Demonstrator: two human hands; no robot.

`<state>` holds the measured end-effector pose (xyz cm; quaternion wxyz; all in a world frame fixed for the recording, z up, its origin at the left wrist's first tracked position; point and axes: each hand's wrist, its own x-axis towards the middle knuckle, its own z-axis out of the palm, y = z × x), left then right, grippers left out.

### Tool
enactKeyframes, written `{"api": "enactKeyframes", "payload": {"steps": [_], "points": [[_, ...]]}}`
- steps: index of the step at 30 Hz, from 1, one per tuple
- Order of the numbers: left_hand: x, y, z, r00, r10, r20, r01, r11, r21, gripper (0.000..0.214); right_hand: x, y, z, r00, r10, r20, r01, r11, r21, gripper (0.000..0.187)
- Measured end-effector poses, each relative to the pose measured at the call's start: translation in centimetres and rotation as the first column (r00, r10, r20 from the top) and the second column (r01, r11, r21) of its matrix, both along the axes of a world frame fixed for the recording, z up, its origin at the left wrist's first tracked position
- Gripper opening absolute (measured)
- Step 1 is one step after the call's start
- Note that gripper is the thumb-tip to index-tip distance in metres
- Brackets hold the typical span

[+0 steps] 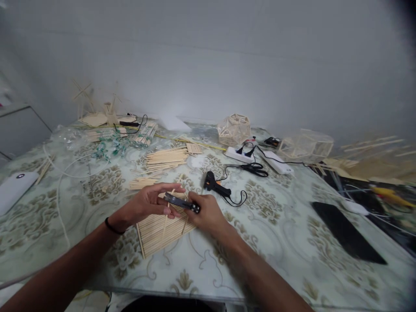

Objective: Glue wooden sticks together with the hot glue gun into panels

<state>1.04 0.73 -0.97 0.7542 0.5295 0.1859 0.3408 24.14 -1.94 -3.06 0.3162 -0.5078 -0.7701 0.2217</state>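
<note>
One slatted stick panel [154,240] beneath both hands, rows seemingly joined; one thin stick [165,223] pinched in the left hand [147,203]; pliers [180,202] gripped by the right hand [208,212]; loose sticks [167,159] beyond the hands, apparently unused.

no readable words or numbers, small dark oval mark [20,176] on white device [14,193] at nine o'clock, indecipherable, green-marked plastic wrappers [114,147] nearer in, same direction, illegible
</note>
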Motion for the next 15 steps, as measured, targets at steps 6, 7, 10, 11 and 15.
{"api": "enactKeyframes", "payload": {"steps": [6,7,10,11,15], "points": [[-0.1,0.0,-0.4,0.986,0.040,-0.165,-0.028,0.997,0.074,0.049,0.4,0.5,0.8,0.905,-0.130,-0.405,0.050,0.978,-0.201,0.037],[0.0,-0.1,-0.4,0.978,0.004,-0.207,0.012,0.997,0.079,0.047,0.4,0.5,0.8,0.884,-0.147,-0.444,0.033,0.966,-0.255,0.042],[0.4,-0.6,-0.3,0.937,-0.114,-0.330,0.146,0.987,0.074,0.038,0.3,0.5,0.7,0.834,-0.148,-0.531,-0.067,0.929,-0.364,0.049],[0.5,-0.7,-0.3,0.924,-0.139,-0.357,0.175,0.982,0.072,0.036,0.2,0.5,0.6,0.819,-0.144,-0.555,-0.098,0.919,-0.382,0.049],[0.9,-0.9,-0.4,0.899,-0.145,-0.414,0.205,0.973,0.106,0.030,-0.2,0.5,0.4,0.766,-0.154,-0.624,-0.155,0.898,-0.412,0.046]]}}
